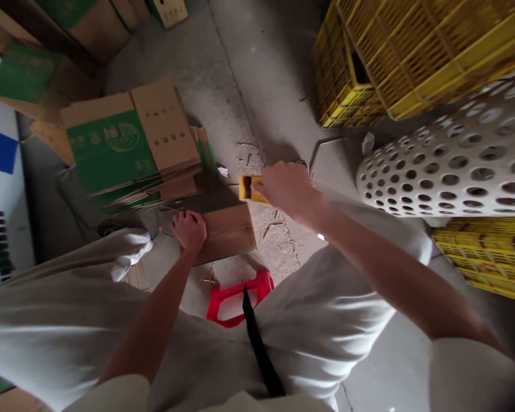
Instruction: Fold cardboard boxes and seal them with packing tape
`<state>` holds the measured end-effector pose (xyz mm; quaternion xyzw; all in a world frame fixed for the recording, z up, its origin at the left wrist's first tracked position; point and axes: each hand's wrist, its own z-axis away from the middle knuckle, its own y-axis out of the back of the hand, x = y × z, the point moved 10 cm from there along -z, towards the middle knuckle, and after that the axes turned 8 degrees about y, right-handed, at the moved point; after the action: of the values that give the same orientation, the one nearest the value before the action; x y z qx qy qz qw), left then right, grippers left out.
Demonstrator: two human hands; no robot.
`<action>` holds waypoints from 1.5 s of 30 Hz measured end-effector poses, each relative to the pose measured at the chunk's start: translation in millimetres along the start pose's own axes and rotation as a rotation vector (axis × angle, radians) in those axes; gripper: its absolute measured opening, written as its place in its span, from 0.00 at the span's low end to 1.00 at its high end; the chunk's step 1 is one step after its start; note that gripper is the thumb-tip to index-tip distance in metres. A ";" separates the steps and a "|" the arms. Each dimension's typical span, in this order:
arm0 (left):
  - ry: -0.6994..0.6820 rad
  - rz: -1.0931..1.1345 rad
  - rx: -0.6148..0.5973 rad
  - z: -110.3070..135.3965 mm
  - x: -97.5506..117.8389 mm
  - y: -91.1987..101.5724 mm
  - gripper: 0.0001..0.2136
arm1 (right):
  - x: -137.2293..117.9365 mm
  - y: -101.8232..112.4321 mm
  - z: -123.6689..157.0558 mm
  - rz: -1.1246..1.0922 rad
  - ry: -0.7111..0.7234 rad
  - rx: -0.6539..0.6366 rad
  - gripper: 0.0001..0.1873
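My left hand (pixel 190 229) presses down with curled fingers on a brown cardboard box (pixel 229 232) that stands on the floor between my knees. Above the box's far edge, my right hand (pixel 288 187) is closed around a yellow tape dispenser (pixel 249 189). A stack of flattened green and brown cartons (pixel 133 149) lies just beyond the box. I sit on a red plastic stool (pixel 236 297), seen between my legs in light trousers.
Yellow plastic crates (pixel 412 51) stand at the upper right, with another yellow crate (pixel 484 257) at the right. A white perforated basket (pixel 450 166) lies between them. More cartons (pixel 68 28) sit at the upper left. The floor is grey concrete (pixel 257 74).
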<state>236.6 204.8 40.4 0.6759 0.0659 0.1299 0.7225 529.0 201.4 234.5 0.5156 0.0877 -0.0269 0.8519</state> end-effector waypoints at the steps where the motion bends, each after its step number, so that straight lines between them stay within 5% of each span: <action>1: -0.005 -0.007 -0.001 0.0 0.3 0.2 0.24 | -2.3 20.4 10.3 -0.029 -0.010 0.045 0.26; 5: -0.035 -0.029 -0.021 0.2 0.5 3.1 0.24 | 0.3 64.5 32.9 -0.220 0.004 0.160 0.29; 10: -0.105 -0.088 0.006 5.1 11.5 15.0 0.25 | 26.3 79.5 24.5 -0.282 -0.039 0.209 0.32; 13: -0.198 -0.069 0.063 13.0 39.2 20.1 0.25 | 41.7 86.6 20.8 -0.299 -0.102 0.289 0.34; 18: -0.320 -0.021 -0.028 27.5 84.7 -4.0 0.25 | 51.1 86.7 25.6 -0.366 -0.123 0.336 0.34; 24: -0.295 -0.073 -0.057 30.0 85.4 -15.7 0.26 | 60.2 87.2 27.2 -0.394 -0.149 0.344 0.36; 32: -0.409 0.025 0.002 50.6 102.9 8.6 0.24 | 68.7 84.2 16.1 -0.394 -0.162 0.337 0.30; 35: -0.374 -0.011 -0.009 58.2 114.6 2.0 0.24 | 70.1 84.2 22.2 -0.483 -0.187 0.367 0.21; 45: -0.329 -0.034 -0.023 60.1 117.6 -11.1 0.23 | 65.9 88.9 23.5 -0.561 -0.164 0.355 0.22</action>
<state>366.7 179.0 43.6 0.6786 -0.0432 0.0059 0.7333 608.8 225.1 311.2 0.6079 0.1510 -0.3165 0.7124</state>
